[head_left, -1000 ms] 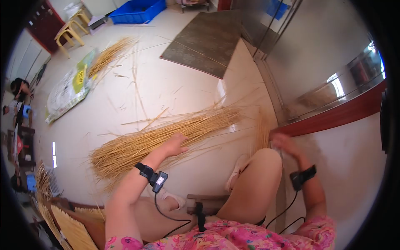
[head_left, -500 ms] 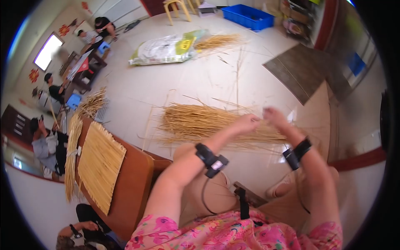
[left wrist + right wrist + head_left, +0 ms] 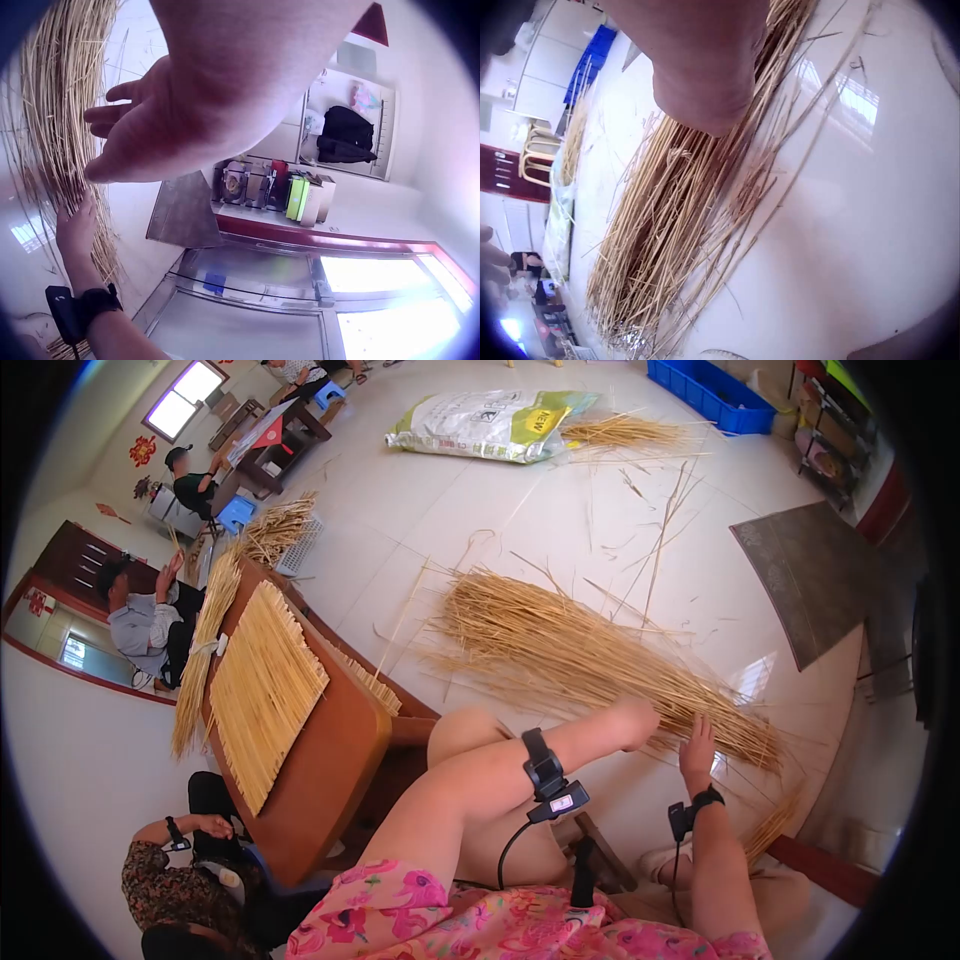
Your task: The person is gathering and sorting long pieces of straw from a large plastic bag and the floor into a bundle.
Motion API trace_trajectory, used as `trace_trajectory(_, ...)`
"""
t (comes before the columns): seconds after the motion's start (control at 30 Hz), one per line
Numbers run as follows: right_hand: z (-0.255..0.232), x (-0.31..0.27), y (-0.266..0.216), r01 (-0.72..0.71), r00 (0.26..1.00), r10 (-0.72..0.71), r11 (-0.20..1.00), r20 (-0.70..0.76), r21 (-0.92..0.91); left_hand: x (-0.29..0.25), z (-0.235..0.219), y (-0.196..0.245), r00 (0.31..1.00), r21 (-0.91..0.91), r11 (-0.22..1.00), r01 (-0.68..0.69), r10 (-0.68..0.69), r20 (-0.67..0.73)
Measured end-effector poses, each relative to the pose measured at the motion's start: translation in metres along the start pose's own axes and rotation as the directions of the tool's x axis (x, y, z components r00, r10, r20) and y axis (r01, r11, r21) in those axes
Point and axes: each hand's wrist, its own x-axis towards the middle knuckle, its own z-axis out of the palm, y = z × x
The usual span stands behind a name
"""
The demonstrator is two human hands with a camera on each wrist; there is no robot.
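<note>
A long loose bundle of straw (image 3: 570, 635) lies slantwise on the pale tiled floor, its stalks running toward the lower right. My left hand (image 3: 632, 722) is over the near side of the bundle. In the left wrist view its fingers (image 3: 120, 112) are spread and relaxed, holding nothing, with their tips at the bundle's edge. My right hand (image 3: 697, 748) is beside it at the bundle's narrower end, fingers straight and laid against the stalks. From the right wrist, the right hand (image 3: 709, 86) hides part of the straw below it.
To the left stands a brown table (image 3: 345, 760) bearing a flat straw mat (image 3: 268, 690) and a tied straw sheaf (image 3: 205, 650). Farther off are a printed sack (image 3: 470, 425), a blue tub (image 3: 710, 400) and a dark floor mat (image 3: 805, 575). A seated person (image 3: 180, 875) is at lower left.
My hands came together above the bundle, then lowered to its near side; the right hand came in from beyond the bundle's end. The head view has turned left, bringing in the table.
</note>
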Motion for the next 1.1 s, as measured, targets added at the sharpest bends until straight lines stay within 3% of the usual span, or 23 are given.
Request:
trace_trajectory(0.1,-0.015,0.018,-0.005,0.06,0.988,-0.067,0.996,0.137,0.06,0.002,-0.001,-0.003,1.0,-0.139,0.99,0.017,-0.017,-0.001)
trace_trajectory(0.2,0.035,0.017,0.018,0.13,0.987,-0.126,0.991,0.096,-0.03,-0.003,-0.005,-0.008,0.993,-0.259,0.964,-0.063,0.033,-0.117)
trace_trajectory(0.23,0.042,0.014,0.023,0.153,0.987,-0.151,0.988,0.062,-0.022,0.001,-0.004,-0.014,0.999,-0.266,0.964,0.014,-0.025,-0.037)
trace_trajectory(0.3,0.017,0.006,0.003,-0.085,0.934,0.11,0.992,0.34,-0.089,0.001,-0.012,-0.028,0.997,-0.112,0.994,-0.002,0.01,0.073)
trace_trajectory(0.33,0.027,-0.006,0.021,-0.005,0.959,0.041,0.992,0.282,-0.124,-0.005,-0.028,-0.039,0.997,-0.266,0.962,0.062,-0.05,0.055)
trace_trajectory(0.37,0.044,-0.014,0.028,0.115,0.969,-0.081,0.984,0.234,-0.134,-0.01,-0.033,-0.044,0.997,-0.26,0.963,0.073,-0.066,0.034)
trace_trajectory(0.47,0.035,-0.022,0.037,0.066,0.987,-0.054,0.995,0.154,-0.074,-0.024,-0.045,-0.058,0.987,-0.281,0.952,0.123,-0.148,-0.067)
trace_trajectory(0.57,0.015,-0.006,0.045,0.025,0.975,-0.022,1.0,0.22,-0.009,-0.024,-0.042,-0.07,0.982,-0.266,0.958,0.106,-0.142,-0.121)
trace_trajectory(0.67,-0.031,0.007,0.042,0.209,0.951,-0.217,0.976,0.219,0.059,-0.023,-0.034,-0.069,0.981,-0.26,0.963,0.07,-0.113,-0.156)
trace_trajectory(0.77,-0.086,0.021,0.034,0.28,0.958,-0.279,0.96,0.067,-0.003,-0.018,-0.026,-0.06,0.968,-0.286,0.958,-0.004,-0.067,-0.24)
trace_trajectory(0.87,-0.182,0.031,0.005,0.229,0.972,-0.235,0.963,-0.022,-0.143,-0.014,-0.02,-0.049,0.918,-0.276,0.955,-0.112,-0.007,-0.396)
trace_trajectory(0.93,-0.24,0.024,0.003,0.196,0.961,-0.216,0.972,-0.17,-0.13,-0.01,-0.018,-0.041,0.879,-0.238,0.957,-0.168,0.036,-0.476)
trace_trajectory(1.0,-0.279,0.02,0.009,0.161,0.925,-0.203,0.975,-0.322,-0.153,-0.005,-0.018,-0.037,0.85,-0.18,0.964,-0.197,0.076,-0.521)
trace_trajectory(1.1,-0.317,0.015,0.036,0.088,0.809,-0.176,0.98,-0.561,-0.181,0.002,-0.019,-0.037,0.887,-0.372,0.899,-0.232,0.038,-0.461)
